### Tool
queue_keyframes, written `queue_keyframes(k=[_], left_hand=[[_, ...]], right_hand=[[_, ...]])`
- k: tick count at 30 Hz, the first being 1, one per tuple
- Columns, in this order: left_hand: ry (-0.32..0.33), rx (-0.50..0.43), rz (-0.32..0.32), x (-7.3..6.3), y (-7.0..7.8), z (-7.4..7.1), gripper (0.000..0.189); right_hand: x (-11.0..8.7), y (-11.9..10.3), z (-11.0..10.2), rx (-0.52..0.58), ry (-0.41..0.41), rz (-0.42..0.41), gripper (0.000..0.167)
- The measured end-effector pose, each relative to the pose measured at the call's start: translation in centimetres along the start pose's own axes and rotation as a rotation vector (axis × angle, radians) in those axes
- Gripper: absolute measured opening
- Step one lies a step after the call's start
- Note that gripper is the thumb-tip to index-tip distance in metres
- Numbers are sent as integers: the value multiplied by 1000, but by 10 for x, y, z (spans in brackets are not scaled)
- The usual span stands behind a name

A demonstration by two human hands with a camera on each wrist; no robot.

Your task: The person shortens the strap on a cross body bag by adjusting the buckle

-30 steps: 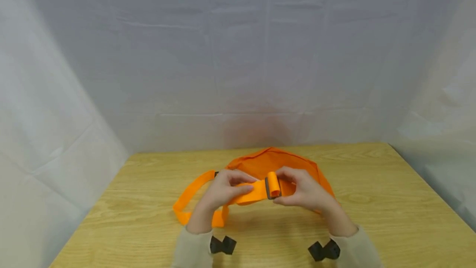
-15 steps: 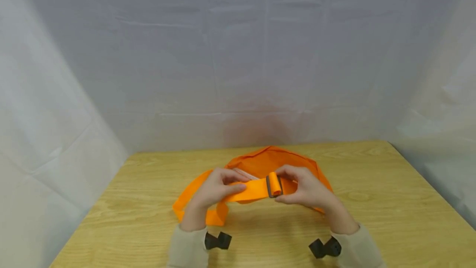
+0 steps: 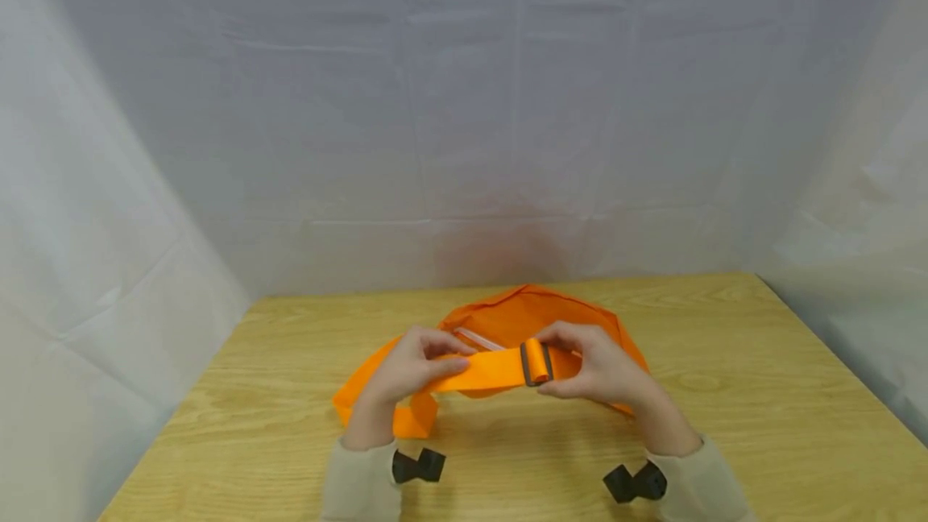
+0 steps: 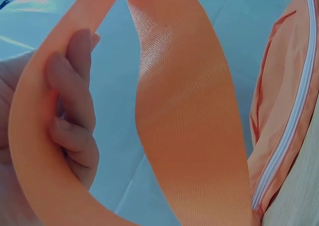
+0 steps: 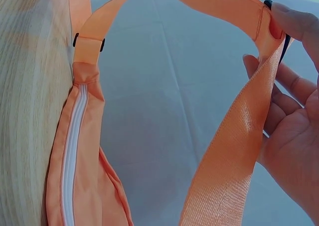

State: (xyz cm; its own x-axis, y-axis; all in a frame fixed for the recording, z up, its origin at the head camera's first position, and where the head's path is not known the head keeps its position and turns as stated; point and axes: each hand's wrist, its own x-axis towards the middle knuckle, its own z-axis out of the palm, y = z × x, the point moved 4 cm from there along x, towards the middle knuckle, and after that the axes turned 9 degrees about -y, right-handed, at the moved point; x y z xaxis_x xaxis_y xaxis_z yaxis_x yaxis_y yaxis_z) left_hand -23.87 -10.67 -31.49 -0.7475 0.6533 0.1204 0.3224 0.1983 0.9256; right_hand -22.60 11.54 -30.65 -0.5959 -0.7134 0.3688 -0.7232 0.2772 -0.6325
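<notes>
An orange bag (image 3: 540, 316) with a white zip (image 3: 478, 339) lies on the table behind both hands. Its orange strap (image 3: 486, 372) stretches between them, raised in front of the bag. With thumb on the front and fingers behind, my left hand (image 3: 406, 369) pinches the strap. My right hand (image 3: 598, 365) holds a dark slider buckle (image 3: 527, 367) by its right side, thumb below and index finger above. A short loop of strap bulges through this buckle. In the left wrist view the strap (image 4: 189, 101) hangs in a wide band beside the curled fingers (image 4: 75, 91).
At the bag's end, a second dark buckle (image 5: 102, 45) joins the strap to the zipped body (image 5: 89, 136). More strap (image 3: 416, 423) loops down under the left wrist onto the wooden table (image 3: 239, 425). White sheeting (image 3: 464, 119) encloses the back and sides.
My left hand has slid left along the strap, and the length between the hands looks longer and straighter. The right hand and buckle have hardly moved. More of the white zip shows.
</notes>
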Motion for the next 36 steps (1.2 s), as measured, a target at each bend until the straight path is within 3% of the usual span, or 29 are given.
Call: queue_keyframes(k=[3,11,17,25,36], left_hand=[[10,14,-14,0,0,-1,17],[45,33,-39,-4,-1,-5,18],[73,82,-8,-4,-1,-8,17],[83,97,-10,-6,-2,-11,16],[78,172,-40,0,-9,-9,19]], right_hand=[[-1,10,3,6,10,4,42],[0,-24,-6,-18,72,-15,37],[-3,-19,-9,-11,111,-58,39],[-5,-13,-11,36,74,-91,37],[-7,15,-4,59,110,-18,42]])
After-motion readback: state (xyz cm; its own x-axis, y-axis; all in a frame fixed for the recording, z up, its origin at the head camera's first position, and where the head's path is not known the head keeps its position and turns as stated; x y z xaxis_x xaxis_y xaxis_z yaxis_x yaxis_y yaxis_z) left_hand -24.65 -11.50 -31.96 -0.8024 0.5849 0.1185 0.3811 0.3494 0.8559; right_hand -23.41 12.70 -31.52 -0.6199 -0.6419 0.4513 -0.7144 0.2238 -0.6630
